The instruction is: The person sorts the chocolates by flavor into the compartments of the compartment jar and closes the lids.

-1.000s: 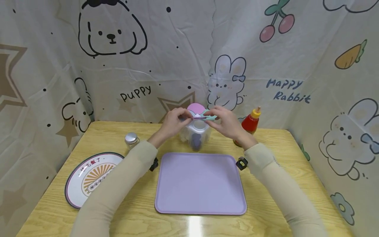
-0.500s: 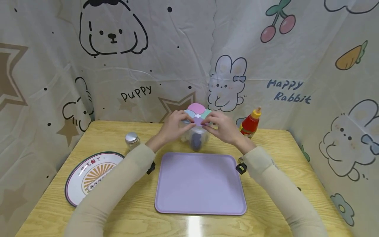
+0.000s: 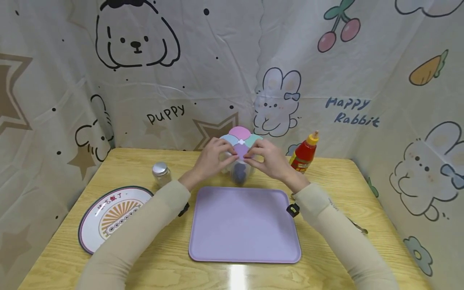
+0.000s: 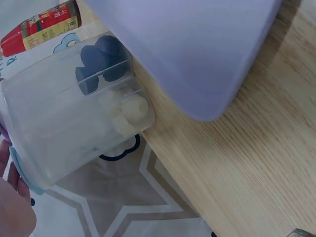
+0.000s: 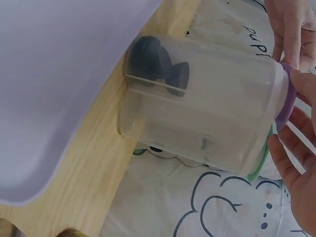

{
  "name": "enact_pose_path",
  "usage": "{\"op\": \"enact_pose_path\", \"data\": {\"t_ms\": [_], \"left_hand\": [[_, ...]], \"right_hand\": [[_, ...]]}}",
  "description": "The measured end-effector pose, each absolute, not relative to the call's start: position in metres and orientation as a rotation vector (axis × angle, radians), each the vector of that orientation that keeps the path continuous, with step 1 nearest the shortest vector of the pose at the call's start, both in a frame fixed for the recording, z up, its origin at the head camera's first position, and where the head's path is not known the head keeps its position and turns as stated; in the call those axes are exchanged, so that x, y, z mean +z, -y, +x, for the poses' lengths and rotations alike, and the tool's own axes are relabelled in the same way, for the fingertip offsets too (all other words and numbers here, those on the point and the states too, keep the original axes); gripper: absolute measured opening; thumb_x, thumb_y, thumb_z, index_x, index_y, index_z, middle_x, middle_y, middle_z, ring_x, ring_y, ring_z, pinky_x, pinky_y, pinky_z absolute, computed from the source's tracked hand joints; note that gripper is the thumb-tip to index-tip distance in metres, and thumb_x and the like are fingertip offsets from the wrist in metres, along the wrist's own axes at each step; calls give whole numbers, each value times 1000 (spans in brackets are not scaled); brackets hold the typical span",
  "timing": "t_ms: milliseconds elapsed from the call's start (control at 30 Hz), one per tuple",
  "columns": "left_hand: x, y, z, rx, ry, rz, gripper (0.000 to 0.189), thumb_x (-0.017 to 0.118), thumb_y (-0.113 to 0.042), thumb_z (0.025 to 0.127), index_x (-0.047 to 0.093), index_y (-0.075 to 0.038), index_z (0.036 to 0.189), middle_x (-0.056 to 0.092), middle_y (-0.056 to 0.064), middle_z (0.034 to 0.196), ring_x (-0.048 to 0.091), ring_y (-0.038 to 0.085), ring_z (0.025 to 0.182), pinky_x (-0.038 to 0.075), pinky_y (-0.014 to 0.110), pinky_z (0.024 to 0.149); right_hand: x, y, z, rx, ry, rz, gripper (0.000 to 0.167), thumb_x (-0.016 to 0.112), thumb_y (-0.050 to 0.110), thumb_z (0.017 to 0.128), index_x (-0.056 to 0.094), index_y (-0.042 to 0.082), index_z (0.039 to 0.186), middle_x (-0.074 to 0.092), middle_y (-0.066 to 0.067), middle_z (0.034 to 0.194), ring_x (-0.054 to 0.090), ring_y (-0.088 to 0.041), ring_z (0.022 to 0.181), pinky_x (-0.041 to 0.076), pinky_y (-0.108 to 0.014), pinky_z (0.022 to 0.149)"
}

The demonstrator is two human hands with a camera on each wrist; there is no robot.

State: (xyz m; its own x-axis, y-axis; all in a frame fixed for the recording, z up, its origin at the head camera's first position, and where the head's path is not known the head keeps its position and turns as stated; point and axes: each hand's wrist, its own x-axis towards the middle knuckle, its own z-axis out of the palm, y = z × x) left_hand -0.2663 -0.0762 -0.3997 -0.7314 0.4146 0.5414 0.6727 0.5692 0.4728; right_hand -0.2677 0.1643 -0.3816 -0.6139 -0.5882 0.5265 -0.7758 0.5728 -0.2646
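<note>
A clear divided storage canister [image 4: 54, 113] stands at the back of the table, behind the tray. Its flower-shaped top has pink, blue, green and purple flaps. The purple lid flap [image 3: 241, 150] faces me and lies down over its compartment. My left hand [image 3: 211, 158] holds that flap's left edge between thumb and fingers; my right hand [image 3: 272, 160] pinches its right edge. Through the walls, dark chunks [image 5: 153, 61] show in one compartment and pale round pieces [image 4: 131, 111] in another. Much of the left hand falls outside the left wrist view.
A lilac tray [image 3: 244, 225] lies in front of the canister. At the left are a printed oval plate [image 3: 108, 209], partly under the left sleeve, and a silver-capped jar [image 3: 161, 173]. A red sauce bottle [image 3: 303, 155] leans at the right, near a metal utensil [image 3: 358, 225].
The purple flap, raised a second ago, has come down onto the canister. Both hands have lowered with it and stay at its edges.
</note>
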Motion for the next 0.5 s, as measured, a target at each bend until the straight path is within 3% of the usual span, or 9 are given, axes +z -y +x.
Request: {"op": "enact_pose_path", "data": {"t_ms": [167, 500], "left_hand": [[-404, 78, -267, -970, 2426, -867, 13, 79, -23, 96, 78, -11, 96, 74, 6, 104, 56, 27, 104, 46, 43, 94], [-408, 78, -267, -979, 2453, -854, 12, 79, -23, 96, 77, -11, 96, 71, 6, 105, 55, 27, 105, 46, 42, 94]], "right_hand": [[-385, -160, -269, 683, 2437, 1074, 10, 87, 21, 88, 82, 12, 90, 69, -4, 91, 54, -20, 85, 44, -28, 70], [-385, -160, -267, 630, 2481, 1078, 9, 87, 21, 89, 81, 14, 91, 69, -2, 93, 56, -20, 86, 49, -29, 70]]}}
